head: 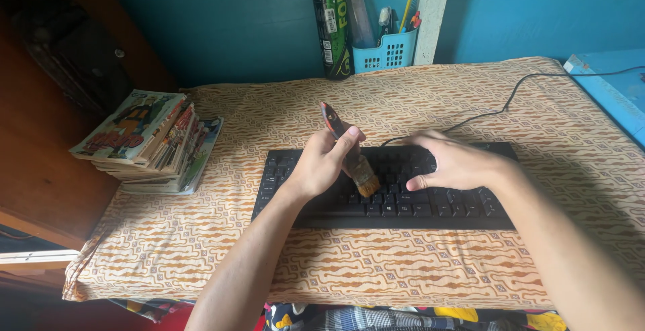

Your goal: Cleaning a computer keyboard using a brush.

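Observation:
A black keyboard [403, 207] lies on a table covered with a brown patterned cloth [269, 109]. My left hand [321, 164] is shut on a paintbrush [353, 160] with a dark red handle, its tan bristles touching the keys near the keyboard's middle. My right hand [451, 162] rests flat on the keys just right of the brush, fingers spread. The keyboard's black cable [510, 99] runs off to the back right.
A stack of comic books [151, 139] sits at the table's left. At the back stand a dark green tube can [332, 22] and a small blue basket [386, 50] with pens. A blue box [608, 86] lies at the right edge.

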